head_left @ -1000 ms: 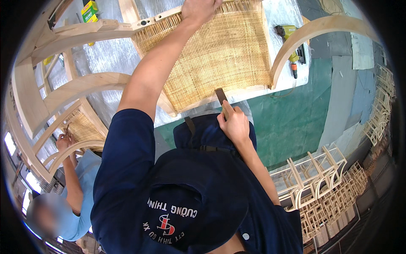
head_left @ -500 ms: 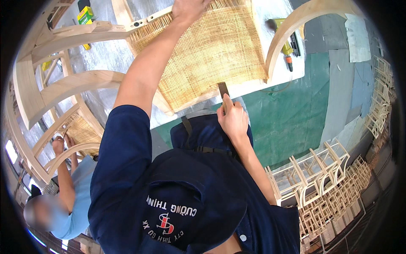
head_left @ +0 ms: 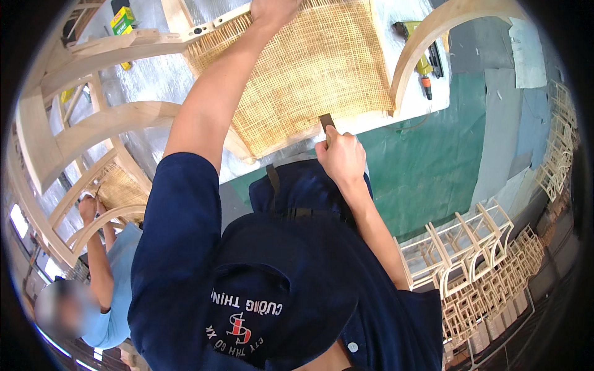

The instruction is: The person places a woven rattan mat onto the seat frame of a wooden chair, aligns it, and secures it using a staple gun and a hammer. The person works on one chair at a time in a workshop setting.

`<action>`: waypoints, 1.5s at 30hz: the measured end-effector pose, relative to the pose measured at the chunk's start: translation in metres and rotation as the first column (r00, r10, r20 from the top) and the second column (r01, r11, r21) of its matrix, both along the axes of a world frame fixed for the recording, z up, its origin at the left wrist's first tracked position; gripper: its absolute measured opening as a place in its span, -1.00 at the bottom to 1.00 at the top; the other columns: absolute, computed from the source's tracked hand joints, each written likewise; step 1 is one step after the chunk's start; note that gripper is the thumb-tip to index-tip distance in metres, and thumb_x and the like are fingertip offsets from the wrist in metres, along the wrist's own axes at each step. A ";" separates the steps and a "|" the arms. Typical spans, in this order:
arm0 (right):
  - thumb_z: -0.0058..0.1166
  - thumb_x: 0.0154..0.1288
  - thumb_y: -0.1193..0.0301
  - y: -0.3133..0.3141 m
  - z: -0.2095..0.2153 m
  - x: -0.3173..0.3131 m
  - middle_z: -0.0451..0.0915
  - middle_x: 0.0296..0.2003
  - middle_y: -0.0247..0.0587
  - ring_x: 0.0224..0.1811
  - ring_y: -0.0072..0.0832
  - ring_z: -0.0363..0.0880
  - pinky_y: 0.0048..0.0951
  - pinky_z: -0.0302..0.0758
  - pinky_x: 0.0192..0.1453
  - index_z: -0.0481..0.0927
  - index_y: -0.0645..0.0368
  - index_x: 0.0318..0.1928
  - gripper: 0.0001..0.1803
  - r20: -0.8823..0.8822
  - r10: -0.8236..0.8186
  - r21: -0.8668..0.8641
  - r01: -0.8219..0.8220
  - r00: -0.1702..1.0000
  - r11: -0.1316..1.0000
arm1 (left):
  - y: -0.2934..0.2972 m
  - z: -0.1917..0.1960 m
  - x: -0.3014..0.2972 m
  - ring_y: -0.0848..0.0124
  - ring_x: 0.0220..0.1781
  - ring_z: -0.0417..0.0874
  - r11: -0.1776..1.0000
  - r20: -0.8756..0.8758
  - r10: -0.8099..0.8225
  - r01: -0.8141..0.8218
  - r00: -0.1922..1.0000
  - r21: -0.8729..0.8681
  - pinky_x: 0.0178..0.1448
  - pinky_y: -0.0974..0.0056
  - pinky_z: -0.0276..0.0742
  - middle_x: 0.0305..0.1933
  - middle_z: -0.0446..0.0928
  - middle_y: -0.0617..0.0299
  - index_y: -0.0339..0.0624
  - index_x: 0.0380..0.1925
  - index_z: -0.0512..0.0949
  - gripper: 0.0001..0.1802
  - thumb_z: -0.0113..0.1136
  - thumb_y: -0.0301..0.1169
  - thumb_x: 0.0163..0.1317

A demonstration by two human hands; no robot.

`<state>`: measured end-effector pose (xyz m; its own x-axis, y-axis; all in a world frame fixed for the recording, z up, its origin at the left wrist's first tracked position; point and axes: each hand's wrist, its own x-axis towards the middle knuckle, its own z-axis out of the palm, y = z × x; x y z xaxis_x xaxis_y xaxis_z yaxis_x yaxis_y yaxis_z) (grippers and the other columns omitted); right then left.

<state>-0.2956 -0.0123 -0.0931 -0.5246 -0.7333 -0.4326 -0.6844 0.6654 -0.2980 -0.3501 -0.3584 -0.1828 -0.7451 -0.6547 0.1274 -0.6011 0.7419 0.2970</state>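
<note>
On the tabletop point(head_left: 405, 114), silver-sheeted, lies one wooden chair frame point(head_left: 105, 117) with one woven cane panel point(head_left: 309, 68) stretched across its seat.

Change since a second ago: the panel and frame sit lower and larger in view; the left hand has stayed at the far rim, and the right hand has crept a little nearer the panel's near edge.

Left hand point(head_left: 272, 9): one, arm stretched out, pressed on the far edge of the cane panel; its fingers are cut off by the picture's rim, so cannot tell their spread.
Right hand point(head_left: 340, 157): one, fingers closed round one dark flat tool point(head_left: 325, 122), its tip touching the panel's near edge.

Surroundings: green floor point(head_left: 445, 161) beyond the tabletop; one yellow power drill point(head_left: 421, 55) beside the curved chair arm point(head_left: 427, 37); one yellow-green box point(head_left: 122, 20) at far left; stacked unfinished chair frames point(head_left: 482, 260) at right, too many to count. One co-worker in a light blue shirt point(head_left: 117, 278) at lower left, hand point(head_left: 86, 207) raised to a second cane seat point(head_left: 120, 188).
</note>
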 end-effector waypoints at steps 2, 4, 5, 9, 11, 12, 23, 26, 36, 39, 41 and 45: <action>0.24 0.17 0.33 0.005 0.001 0.005 0.63 -0.41 0.22 -0.45 0.14 0.70 0.06 0.65 -0.40 0.55 0.17 -0.16 -0.73 0.013 0.004 -0.020 -0.003 1.000 1.000 | -0.002 0.001 0.002 0.00 -0.19 0.72 0.996 -0.055 -0.085 0.082 0.995 -0.045 -0.16 -0.09 0.64 -0.28 0.68 -0.07 -0.22 -0.33 0.66 -0.57 -0.06 -0.13 0.46; 0.24 0.19 0.32 0.019 0.003 0.005 0.64 -0.38 0.21 -0.45 0.13 0.71 0.06 0.66 -0.38 0.55 0.18 -0.11 -0.69 0.013 -0.024 -0.043 0.025 1.000 0.999 | -0.001 0.000 0.001 0.07 -0.27 0.73 0.994 0.038 -0.069 0.072 0.997 -0.085 -0.20 -0.03 0.65 -0.34 0.66 0.03 -0.18 -0.31 0.64 -0.46 -0.18 -0.01 0.55; 0.24 0.21 0.31 0.032 0.007 0.002 0.66 -0.28 0.23 -0.36 0.14 0.72 0.05 0.66 -0.31 0.55 0.20 0.00 -0.61 0.049 -0.028 -0.060 0.031 0.998 0.998 | 0.000 0.000 0.001 0.11 -0.31 0.74 0.996 0.123 -0.053 0.061 0.991 -0.062 -0.22 0.00 0.66 -0.37 0.66 0.09 -0.16 -0.30 0.63 -0.40 -0.24 0.06 0.59; 0.28 0.29 0.33 0.101 0.031 -0.017 0.70 -0.16 0.14 -0.21 0.03 0.73 -0.11 0.64 -0.17 0.49 0.23 0.16 -0.51 0.059 -0.363 -0.475 0.346 0.930 0.809 | 0.002 0.001 0.000 0.12 -0.27 0.74 0.992 0.085 -0.020 0.030 0.996 -0.124 -0.17 0.04 0.68 -0.29 0.69 0.11 -0.14 -0.27 0.63 -0.41 -0.26 0.04 0.60; 0.25 0.39 0.33 0.127 0.034 -0.034 0.67 -0.20 -0.05 -0.22 -0.22 0.70 -0.23 0.63 -0.10 0.48 0.28 0.13 -0.58 0.114 -0.581 -0.541 0.540 0.806 0.644 | 0.002 0.002 -0.001 0.12 -0.26 0.74 0.997 0.135 -0.009 0.019 0.991 -0.076 -0.15 0.04 0.68 -0.30 0.68 0.11 -0.12 -0.27 0.63 -0.44 -0.23 0.03 0.60; 0.24 0.41 0.34 0.131 0.026 -0.053 0.66 -0.20 -0.08 -0.21 -0.24 0.69 -0.24 0.62 -0.08 0.48 0.29 0.13 -0.60 0.234 -0.653 -0.498 0.666 0.720 0.555 | 0.002 0.002 -0.001 0.12 -0.26 0.74 0.993 0.119 -0.010 0.024 0.993 -0.113 -0.14 0.05 0.67 -0.30 0.67 0.12 -0.12 -0.28 0.63 -0.45 -0.22 0.02 0.60; 0.12 0.46 0.20 0.015 -0.091 -0.254 0.50 -0.02 0.10 0.04 0.08 0.42 0.08 0.34 0.13 0.51 0.24 0.04 -0.63 -0.229 -0.271 -0.465 0.139 0.935 0.874 | 0.005 0.008 -0.005 0.13 -0.26 0.71 0.993 0.108 0.018 -0.006 0.994 -0.115 -0.18 0.06 0.65 -0.33 0.62 0.16 -0.10 -0.32 0.61 -0.54 -0.12 -0.05 0.57; 0.08 0.45 0.13 -0.019 -0.106 -0.294 0.45 0.02 0.11 0.07 0.08 0.40 0.12 0.31 0.15 0.55 0.22 0.02 -0.60 -0.288 -0.316 -0.424 0.175 0.904 0.888 | 0.004 0.002 -0.002 0.12 -0.26 0.70 0.978 0.056 -0.004 0.016 0.998 -0.206 -0.20 0.05 0.64 -0.33 0.62 0.16 -0.09 -0.34 0.60 -0.57 -0.08 -0.07 0.56; 0.36 0.25 0.34 -0.014 -0.095 -0.386 0.67 -0.12 0.17 -0.06 0.13 0.66 -0.07 0.58 0.00 0.48 0.25 -0.03 -0.60 -0.100 -0.176 -0.317 0.136 0.979 0.939 | 0.001 -0.005 0.006 0.05 -0.23 0.71 0.940 0.035 -0.111 0.116 0.993 -0.322 -0.23 -0.05 0.63 -0.32 0.66 0.03 -0.16 -0.35 0.64 -0.59 -0.04 -0.11 0.46; 0.38 0.29 0.30 0.052 -0.058 -0.379 0.63 -0.22 -0.11 -0.17 -0.31 0.66 -0.29 0.58 -0.03 0.49 0.23 0.05 -0.55 0.020 -0.276 -0.549 0.241 0.961 0.800 | 0.000 -0.001 0.006 0.03 -0.20 0.71 0.907 0.119 -0.160 0.194 0.980 -0.373 -0.20 -0.08 0.62 -0.30 0.66 -0.05 -0.20 -0.36 0.64 -0.63 0.00 -0.17 0.44; 0.37 0.32 0.30 0.098 -0.026 -0.353 0.57 -0.28 -0.26 -0.29 -0.48 0.57 -0.37 0.55 -0.15 0.49 0.24 0.02 -0.58 0.053 -0.375 -0.555 0.339 0.926 0.759 | 0.001 0.001 0.005 0.04 -0.21 0.71 0.954 0.111 -0.091 0.118 0.990 -0.276 -0.21 -0.07 0.62 -0.29 0.66 -0.04 -0.19 -0.35 0.63 -0.62 -0.02 -0.15 0.46; 0.26 0.40 0.44 0.175 0.033 -0.233 0.51 -0.38 -0.38 -0.51 -0.62 0.42 -0.48 0.48 -0.32 0.49 0.25 0.06 -0.68 0.341 -0.617 -0.335 0.705 0.709 0.625 | 0.001 0.002 0.000 0.03 -0.24 0.72 0.995 -0.007 0.006 -0.006 1.000 -0.097 -0.18 -0.06 0.63 -0.32 0.66 -0.05 -0.20 -0.34 0.64 -0.55 -0.07 -0.10 0.50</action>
<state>-0.5285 0.1624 -0.0597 -0.8859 -0.3420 -0.3135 -0.0144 0.6957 -0.7181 -0.3503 -0.3576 -0.1803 -0.7401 -0.6433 0.1958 -0.6037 0.7639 0.2278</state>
